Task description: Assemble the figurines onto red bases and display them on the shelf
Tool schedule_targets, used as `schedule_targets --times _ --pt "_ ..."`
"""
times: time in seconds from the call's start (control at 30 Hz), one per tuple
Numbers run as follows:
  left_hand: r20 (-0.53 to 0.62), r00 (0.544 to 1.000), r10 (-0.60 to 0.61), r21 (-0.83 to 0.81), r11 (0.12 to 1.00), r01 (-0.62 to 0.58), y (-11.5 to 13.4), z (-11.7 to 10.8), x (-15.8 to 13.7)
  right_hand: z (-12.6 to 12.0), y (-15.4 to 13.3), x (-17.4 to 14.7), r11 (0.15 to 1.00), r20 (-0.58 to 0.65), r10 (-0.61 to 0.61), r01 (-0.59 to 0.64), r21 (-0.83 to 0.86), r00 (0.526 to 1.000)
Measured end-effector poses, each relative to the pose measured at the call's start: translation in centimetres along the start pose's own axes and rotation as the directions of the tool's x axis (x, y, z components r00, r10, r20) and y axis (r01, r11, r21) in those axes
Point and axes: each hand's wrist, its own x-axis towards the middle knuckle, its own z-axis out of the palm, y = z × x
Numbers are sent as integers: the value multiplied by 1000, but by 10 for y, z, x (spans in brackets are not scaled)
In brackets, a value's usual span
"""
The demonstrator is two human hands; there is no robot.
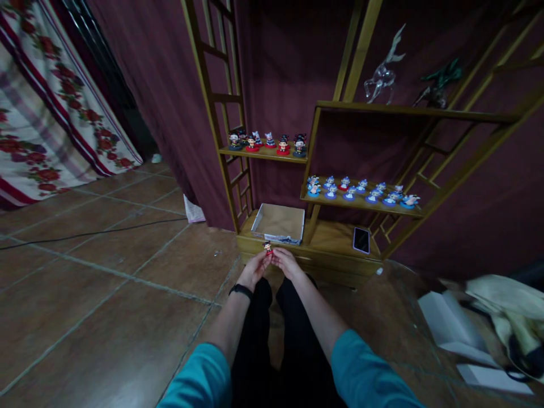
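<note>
A small figurine with dark hair and a red base (268, 248) is held upright between my two hands, in front of the low wooden shelf. My left hand (256, 266) grips its base from the left, fingers closed. From the other side, my right hand (284, 259) has its fingers closed on the same base. Just beyond the hands lies an open shallow box (279, 222) on the bottom board; its inside looks bare. Similar dark and red figurines (283, 144) stand in a group on the left shelf above it.
Several blue and white figurines (349, 194) line the right shelf. Beneath them lies a phone or tablet (361, 239). A clear deer statuette (383, 71) and a dark green statuette (440, 85) occupy the top shelf. White boxes (457, 326) lie on the floor at right; a black cable (93, 233) crosses it at left.
</note>
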Motion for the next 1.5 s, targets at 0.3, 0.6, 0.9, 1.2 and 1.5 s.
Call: schedule_targets --times 0.3,0.6,0.9,1.2,1.5 --pt "16 997 69 43 997 -70 -3 0 6 -2 -3 -1 999 39 -1 2 -33 999" --pt "30 999 11 38 999 -12 -4 -1 9 -6 -13 -5 999 -3 20 -19 36 1000" --pt "21 999 28 20 999 -29 -2 -3 7 -5 -12 -4 1000 4 30 -30 -3 1000" --pt "49 998 36 17 999 -37 -2 -2 3 -7 -11 -3 998 13 36 -36 -42 999" --pt "49 999 -15 46 999 13 0 -4 6 -10 -9 0 999 -1 49 -49 -21 999"
